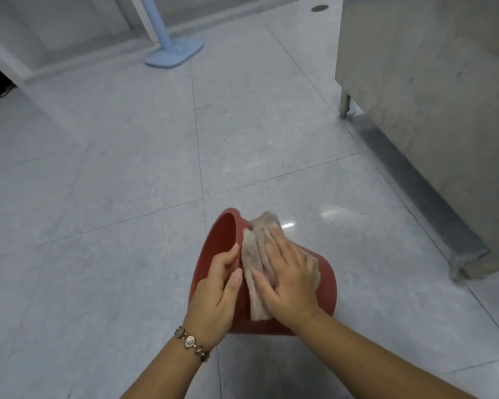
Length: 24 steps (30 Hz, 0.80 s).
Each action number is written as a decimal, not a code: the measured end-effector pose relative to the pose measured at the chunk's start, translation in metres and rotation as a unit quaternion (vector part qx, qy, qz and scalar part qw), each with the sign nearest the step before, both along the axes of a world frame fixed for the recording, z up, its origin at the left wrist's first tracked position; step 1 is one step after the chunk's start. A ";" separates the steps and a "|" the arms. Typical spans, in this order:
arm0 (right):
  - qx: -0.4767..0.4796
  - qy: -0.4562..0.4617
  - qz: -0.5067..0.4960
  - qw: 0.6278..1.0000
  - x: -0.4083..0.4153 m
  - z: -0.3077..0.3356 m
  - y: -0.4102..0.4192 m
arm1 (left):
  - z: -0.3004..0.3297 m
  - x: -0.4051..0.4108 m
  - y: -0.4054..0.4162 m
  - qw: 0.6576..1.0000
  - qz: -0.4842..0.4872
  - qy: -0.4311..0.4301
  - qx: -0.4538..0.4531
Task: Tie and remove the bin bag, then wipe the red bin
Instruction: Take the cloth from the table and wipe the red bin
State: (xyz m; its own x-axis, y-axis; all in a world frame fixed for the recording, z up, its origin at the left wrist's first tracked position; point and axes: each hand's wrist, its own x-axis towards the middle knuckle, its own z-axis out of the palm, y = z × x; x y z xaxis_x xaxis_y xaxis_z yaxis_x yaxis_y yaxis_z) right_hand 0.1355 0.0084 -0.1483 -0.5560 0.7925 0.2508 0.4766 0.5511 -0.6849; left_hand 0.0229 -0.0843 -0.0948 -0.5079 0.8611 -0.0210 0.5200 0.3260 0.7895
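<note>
From the head camera, I am holding the red bin (213,254) tipped on its side, mouth turned away to my left, above the tiled floor (98,168); I cannot tell whether its lower edge is touching the tiles. No bin bag is showing in it or anywhere in view, so I am judging that part done and the wiping under way.

My left hand (216,292) is gripping the rim, fingers curled over the lip and thumb on the outer wall. My right hand (288,277) is lying flat and spread, pressing a beige cloth (257,254) against the bin's outer wall just behind the rim.

The risk I am seeing: the curved wall is smooth, so a hard push from my right hand could roll the bin out of my one-handed hold. The cloth is bunching in folds, too, so it could slide from under my palm and leave patches unwiped.
</note>
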 end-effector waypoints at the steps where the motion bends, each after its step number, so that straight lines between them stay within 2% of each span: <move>1: 0.015 -0.013 0.004 1.000 0.007 -0.005 -0.005 | 0.004 -0.002 0.000 1.000 0.002 -0.030 -0.008; 3: 0.029 -0.035 0.017 0.999 0.011 -0.015 -0.014 | 0.010 -0.008 0.004 0.997 0.011 -0.067 -0.027; 7: 0.058 -0.058 0.045 0.996 0.016 -0.027 -0.037 | 0.013 -0.026 0.021 0.988 0.092 -0.075 -0.095; 10: 0.123 -0.031 0.072 0.989 0.031 -0.041 -0.054 | 0.006 -0.036 0.030 0.966 0.164 -0.110 -0.164; 13: 0.111 -0.001 0.072 0.991 0.034 -0.042 -0.066 | 0.003 -0.032 0.034 0.964 0.181 -0.089 -0.174; 16: 0.050 0.011 0.057 0.997 0.020 -0.023 -0.061 | -0.001 -0.031 0.035 0.965 0.187 -0.103 -0.153; 18: -0.025 0.012 0.053 0.998 0.006 -0.002 -0.049 | -0.002 -0.024 0.032 0.962 0.180 -0.156 -0.132; 21: -0.126 0.017 0.100 0.987 -0.011 0.022 -0.031 | -0.002 -0.004 0.024 0.972 0.147 -0.171 -0.068; 24: -0.101 0.009 0.160 0.982 -0.013 0.024 -0.019 | -0.007 0.002 0.017 0.983 0.126 -0.130 -0.002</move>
